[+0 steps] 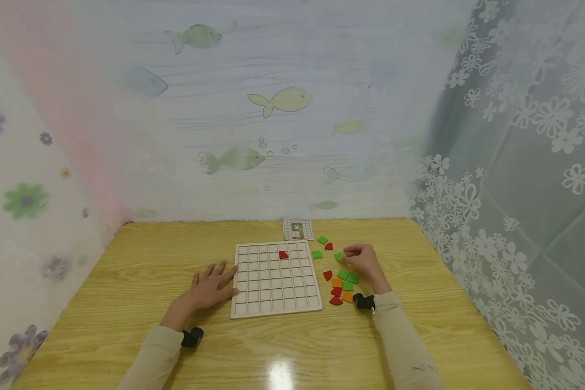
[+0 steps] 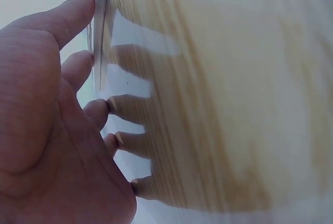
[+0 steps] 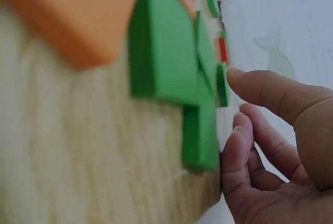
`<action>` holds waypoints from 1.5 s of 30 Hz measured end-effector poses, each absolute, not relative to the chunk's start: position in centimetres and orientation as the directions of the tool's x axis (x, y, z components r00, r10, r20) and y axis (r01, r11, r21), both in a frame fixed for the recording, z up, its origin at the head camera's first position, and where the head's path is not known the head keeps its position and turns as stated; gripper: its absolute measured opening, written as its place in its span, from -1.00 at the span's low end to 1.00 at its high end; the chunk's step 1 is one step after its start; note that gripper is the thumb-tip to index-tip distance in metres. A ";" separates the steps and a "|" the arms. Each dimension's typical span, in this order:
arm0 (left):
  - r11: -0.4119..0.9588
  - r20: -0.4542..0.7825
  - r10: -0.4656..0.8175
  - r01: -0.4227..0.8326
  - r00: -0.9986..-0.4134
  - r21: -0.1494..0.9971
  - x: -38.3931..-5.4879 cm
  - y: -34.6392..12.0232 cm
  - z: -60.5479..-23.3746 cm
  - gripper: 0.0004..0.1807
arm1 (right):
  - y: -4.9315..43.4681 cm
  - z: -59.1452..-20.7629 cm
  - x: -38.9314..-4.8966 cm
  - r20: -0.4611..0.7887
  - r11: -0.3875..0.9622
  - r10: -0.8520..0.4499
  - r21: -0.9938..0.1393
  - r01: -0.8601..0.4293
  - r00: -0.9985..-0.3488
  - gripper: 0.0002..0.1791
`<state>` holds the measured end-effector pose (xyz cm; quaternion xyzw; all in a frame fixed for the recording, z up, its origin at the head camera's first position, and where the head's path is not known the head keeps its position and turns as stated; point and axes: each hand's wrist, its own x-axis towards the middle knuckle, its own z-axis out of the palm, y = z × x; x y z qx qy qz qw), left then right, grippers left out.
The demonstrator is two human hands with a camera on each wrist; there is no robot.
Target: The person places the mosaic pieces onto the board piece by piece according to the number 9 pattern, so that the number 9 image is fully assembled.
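A pale wooden grid board [image 1: 273, 312] lies on the table, with one red quarter-round tile [image 1: 284, 255] in an upper cell. My left hand [image 1: 209, 288] rests at its left edge, fingers spread, thumb and index fingertip right at the rim. In the left wrist view, the fingers [image 2: 73, 21] meet the board's side edge. Right of the board, my right hand [image 1: 363, 261] reaches down to a green square tile [image 1: 338, 257]. In the right wrist view, the thumb tip is right at that green tile [image 3: 222, 84], while the other fingers bend loosely below.
Green squares [image 1: 348, 285], orange squares [image 1: 337, 283] and red quarter-round tiles [image 1: 336, 300] lie loose right of the board. Behind it is a small pattern card [image 1: 297, 229] with a coloured figure on a grid. Patterned curtains [image 1: 283, 184] stand around the wooden table [image 1: 127, 281].
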<state>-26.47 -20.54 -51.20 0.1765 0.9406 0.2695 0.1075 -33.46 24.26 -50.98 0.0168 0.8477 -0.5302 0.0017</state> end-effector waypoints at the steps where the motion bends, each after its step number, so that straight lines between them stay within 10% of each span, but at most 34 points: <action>1: 0.789 -0.107 0.392 0.275 -0.914 0.549 -26.5 -20.6 -51.3 -0.18 | 24.4 -51.1 -33.5 -0.032 0.442 0.026 -0.896 0.040 -0.999 -0.60; 45: 0.822 -0.182 0.377 0.237 -0.908 0.518 -26.4 -19.9 -50.9 -0.22 | 23.8 -50.8 -33.5 -0.074 0.537 0.006 -0.841 0.066 -0.997 -0.72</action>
